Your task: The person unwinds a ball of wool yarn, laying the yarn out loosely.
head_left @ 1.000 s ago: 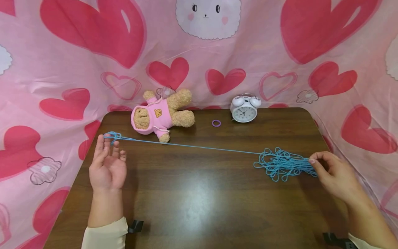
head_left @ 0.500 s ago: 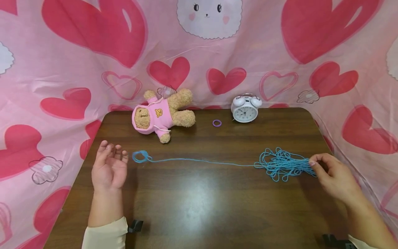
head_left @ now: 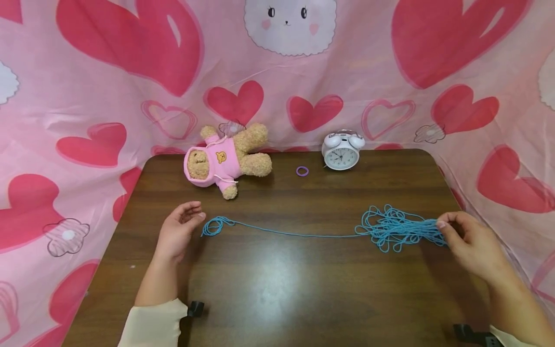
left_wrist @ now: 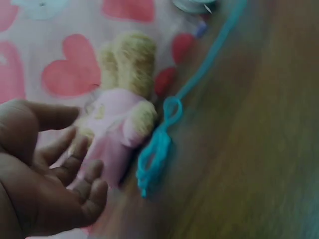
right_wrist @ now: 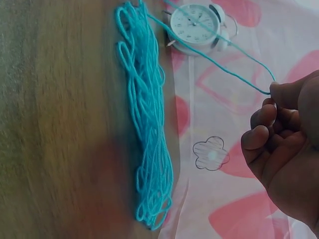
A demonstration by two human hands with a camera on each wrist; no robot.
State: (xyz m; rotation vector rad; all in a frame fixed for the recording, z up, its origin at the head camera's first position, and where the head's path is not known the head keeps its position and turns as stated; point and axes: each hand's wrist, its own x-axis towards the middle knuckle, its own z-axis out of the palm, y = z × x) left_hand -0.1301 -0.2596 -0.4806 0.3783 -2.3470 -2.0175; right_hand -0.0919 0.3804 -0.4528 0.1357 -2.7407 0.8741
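Observation:
A light-blue cord lies across the wooden table, with a loose bundle (head_left: pixel 403 229) of loops at the right and a small coil (head_left: pixel 215 220) at its left end. A single strand joins the two. My left hand (head_left: pixel 175 233) is just left of the small coil, its fingers relaxed and holding nothing; the left wrist view also shows the coil (left_wrist: pixel 160 144) apart from the fingers. My right hand (head_left: pixel 472 246) is at the bundle's right end. In the right wrist view, its thumb and finger pinch a thin loop (right_wrist: pixel 219 59) of cord drawn up from the bundle.
Behind the cord, a teddy bear (head_left: pixel 227 161) in a pink hoodie lies on its back. A purple ring (head_left: pixel 302 171) and a white alarm clock (head_left: pixel 341 152) are near the table's (head_left: pixel 277 289) back edge. Pink heart-print fabric (head_left: pixel 368 58) surrounds the table.
My left hand has let go of the cord's left end, which dropped to the table and slackened. That hand then turned and moved right toward the coil. The right hand has shifted only slightly.

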